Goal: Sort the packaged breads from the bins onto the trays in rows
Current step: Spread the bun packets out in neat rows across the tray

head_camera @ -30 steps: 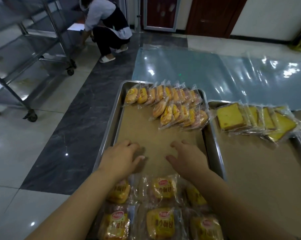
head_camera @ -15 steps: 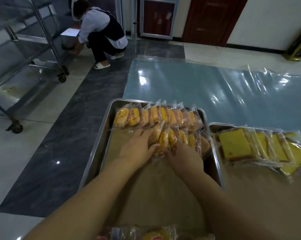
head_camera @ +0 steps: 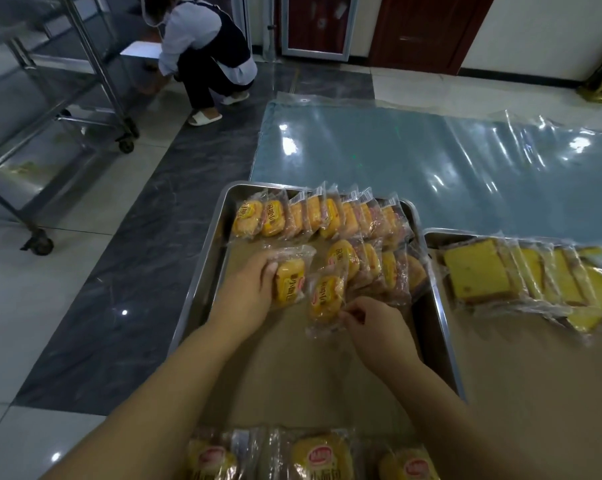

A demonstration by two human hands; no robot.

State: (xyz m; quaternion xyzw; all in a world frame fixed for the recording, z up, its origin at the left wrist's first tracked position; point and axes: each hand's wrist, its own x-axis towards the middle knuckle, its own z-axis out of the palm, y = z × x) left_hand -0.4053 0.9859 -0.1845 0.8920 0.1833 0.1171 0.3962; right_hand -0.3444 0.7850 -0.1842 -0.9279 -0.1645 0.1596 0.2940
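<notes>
While the left hand (head_camera: 249,292) grips one packaged bun (head_camera: 290,282) over the tray (head_camera: 202,271), the right hand (head_camera: 374,329) apparently pinches the wrapper edge of a second bun (head_camera: 327,296) beside the unfinished second row; these light, soft, slippery packs are best held by their sealed ends.

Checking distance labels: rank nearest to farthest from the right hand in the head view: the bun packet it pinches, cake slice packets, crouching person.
1. Bun packet, pinched by the right hand.
2. Cake slice packets, to the right.
3. Crouching person, far back left.
</notes>
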